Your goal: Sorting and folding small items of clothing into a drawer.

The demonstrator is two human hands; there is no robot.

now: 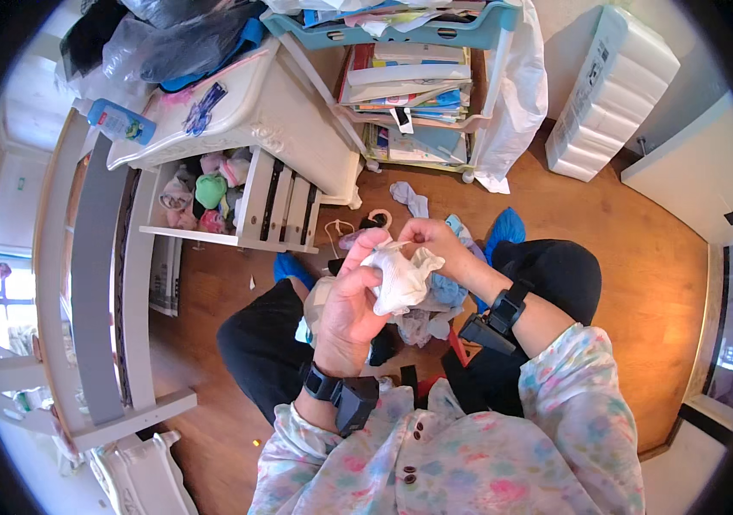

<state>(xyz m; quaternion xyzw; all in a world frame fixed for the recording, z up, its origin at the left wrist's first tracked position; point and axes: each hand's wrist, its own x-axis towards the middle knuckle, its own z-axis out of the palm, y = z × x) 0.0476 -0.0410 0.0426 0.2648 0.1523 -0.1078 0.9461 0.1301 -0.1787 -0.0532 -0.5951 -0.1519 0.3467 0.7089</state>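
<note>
A bundled piece of white ribbed fabric [403, 281], perhaps a sock, is between my hands above my lap. My left hand [348, 312] holds it between thumb and fingers. The fingertips of my right hand [441, 246] meet at its upper edge and seem to pinch it. Below, a pile of clothing lies between my legs, with a light blue cloth [449, 291] and a crumpled clear plastic bag [414, 327] showing. My hands hide part of this pile. Just beyond it, a lavender sock [410, 198] rests on the wooden floor.
At left, a white nightstand has an open drawer [189, 233] holding several rolled cloth items. A blue bottle [123, 122] lies on its top. Ahead stands a shelf rack [414, 122] of books and papers. A white wrapped package [611, 93] leans on the wall at right.
</note>
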